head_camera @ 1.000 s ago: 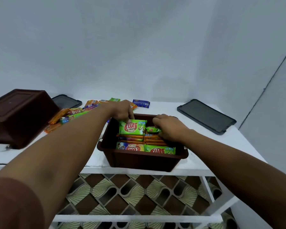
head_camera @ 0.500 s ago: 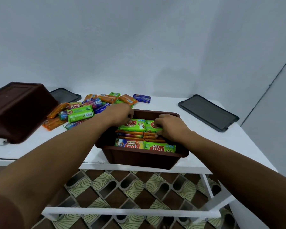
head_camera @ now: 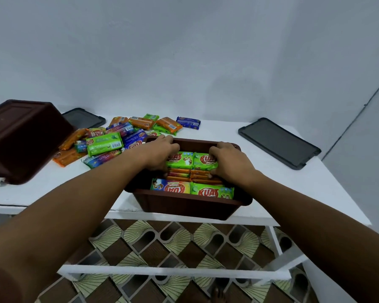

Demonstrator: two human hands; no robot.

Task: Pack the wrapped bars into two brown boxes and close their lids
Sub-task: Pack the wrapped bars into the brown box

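Observation:
An open brown box point(head_camera: 184, 207) stands at the table's front edge, holding rows of wrapped bars. Two green bars point(head_camera: 179, 160) lie side by side at its back, orange bars point(head_camera: 184, 173) stand on edge in the middle, two more bars point(head_camera: 193, 190) lie at the front. My left hand point(head_camera: 160, 153) reaches into the box's back left and grips the left green bar. My right hand point(head_camera: 229, 160) presses its fingers on the right green bar point(head_camera: 204, 161). A pile of loose bars point(head_camera: 116, 138) lies on the table behind and left of the box.
A second brown box point(head_camera: 20, 136) rests tilted upside down at the far left. One dark lid point(head_camera: 279, 142) lies flat at the right, another dark lid point(head_camera: 83, 118) sits behind the pile. The white table point(head_camera: 293, 184) ends just in front of the box; patterned floor shows below.
The left green bar, tilted up a second ago, now lies flat beside the right one. Both hands stay in the box. The camera has tilted, showing more of the loose pile.

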